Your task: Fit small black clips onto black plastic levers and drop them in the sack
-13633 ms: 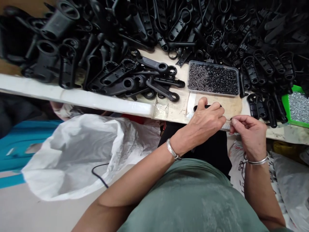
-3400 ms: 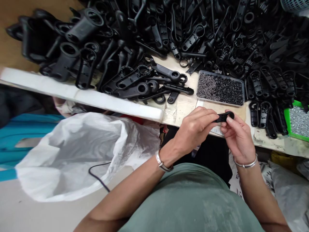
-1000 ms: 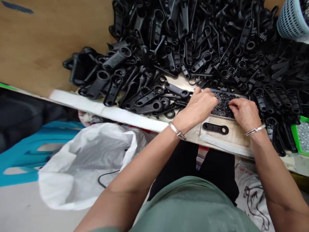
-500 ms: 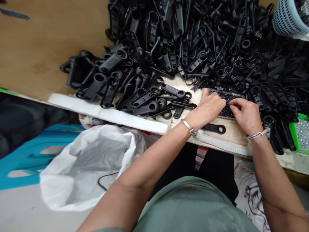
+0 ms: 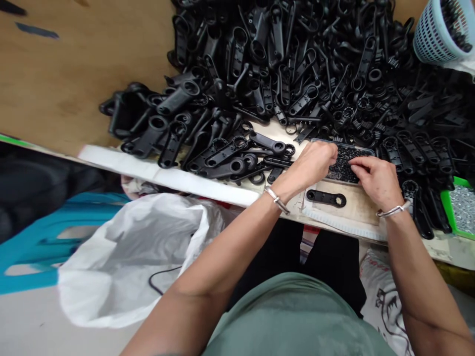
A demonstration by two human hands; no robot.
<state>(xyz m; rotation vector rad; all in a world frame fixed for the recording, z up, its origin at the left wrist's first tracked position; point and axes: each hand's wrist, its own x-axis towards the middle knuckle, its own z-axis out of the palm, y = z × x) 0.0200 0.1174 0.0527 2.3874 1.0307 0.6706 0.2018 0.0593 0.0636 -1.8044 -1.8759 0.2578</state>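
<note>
A shallow clear tray [image 5: 345, 182] full of small black parts [image 5: 341, 165] lies on the bench. At its left side my left hand [image 5: 316, 162] is closed, fingers curled together; whatever they hold is hidden. My right hand [image 5: 376, 180] reaches over the tray's right part, thumb and forefinger pinched at the small parts. Anything between those fingertips is too small to name. Just in front of the tray, a flat black plastic arm [image 5: 326, 198] with a round hole at each end lies by itself.
A large heap of black plastic arms [image 5: 237, 54] covers the bench behind and left. A blue mesh basket [image 5: 432, 37] stands at the back right, a green tray [image 5: 447, 205] of small metal pieces at the right. Below the white bench edge [image 5: 166, 174] hangs an open white sack [image 5: 85, 277].
My left hand has moved left, away from my right hand, uncovering more of the tray and the lone black arm. My right hand stays over the tray. The view has shifted slightly.
</note>
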